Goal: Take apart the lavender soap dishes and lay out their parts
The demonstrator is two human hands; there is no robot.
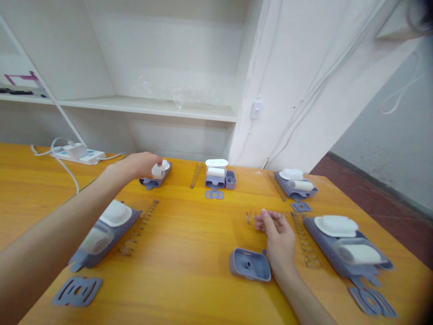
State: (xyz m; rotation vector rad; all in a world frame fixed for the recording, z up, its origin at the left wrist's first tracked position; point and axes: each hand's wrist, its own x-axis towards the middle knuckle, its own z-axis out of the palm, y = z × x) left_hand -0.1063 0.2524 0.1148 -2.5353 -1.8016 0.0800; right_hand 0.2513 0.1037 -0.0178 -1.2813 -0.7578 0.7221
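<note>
My left hand (144,164) reaches far across the wooden table (189,253), fingers closed on a small white roller (158,171) that sits over a blue-grey holder (154,180). My right hand (277,237) rests near the middle right, fingertips pinched on a metal spring (257,217) lying flat. Just left of that wrist sits a blue-grey tray (250,264) with a centre hole.
Several blue-grey assemblies with white caps stand around: near left (104,230), back centre (216,174), back right (296,183), near right (348,248). Springs (138,228) and flat slotted plates (77,291) lie beside them. A power strip (79,155) sits at back left.
</note>
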